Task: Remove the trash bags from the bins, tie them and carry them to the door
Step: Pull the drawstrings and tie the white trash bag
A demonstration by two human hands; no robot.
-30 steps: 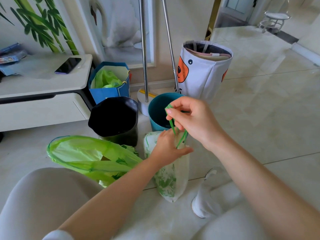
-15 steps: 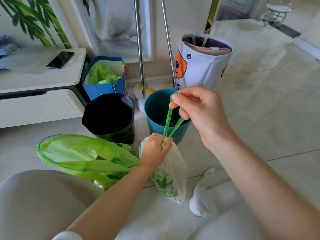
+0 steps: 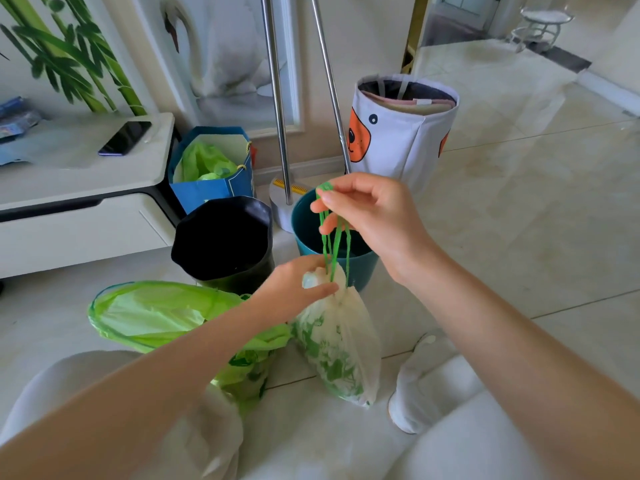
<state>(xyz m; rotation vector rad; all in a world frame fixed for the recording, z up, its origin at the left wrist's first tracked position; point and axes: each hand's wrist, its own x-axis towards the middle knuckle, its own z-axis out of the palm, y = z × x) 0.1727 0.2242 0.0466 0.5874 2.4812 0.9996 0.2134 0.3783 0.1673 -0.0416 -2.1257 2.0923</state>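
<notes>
Pinching green drawstring (image 3: 333, 244) in right hand (image 3: 374, 220), left hand (image 3: 294, 289) gripping bag neck (image 3: 341, 289) below

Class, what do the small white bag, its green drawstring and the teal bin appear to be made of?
White bag: thin plastic film, crinkled and translucent. Green drawstring: probably plastic tape, flat and stretched taut. Teal bin: likely rigid plastic, smooth with a matte rim.

Wht bag (image 3: 337, 344) w/ grn print, grn drawstrings (image 3: 333, 244), teal bin (image 3: 308, 233).

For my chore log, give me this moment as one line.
step: cinching white trash bag | left hand: grips bag neck | right hand: pulls green drawstring up | green bag: open on floor
</notes>
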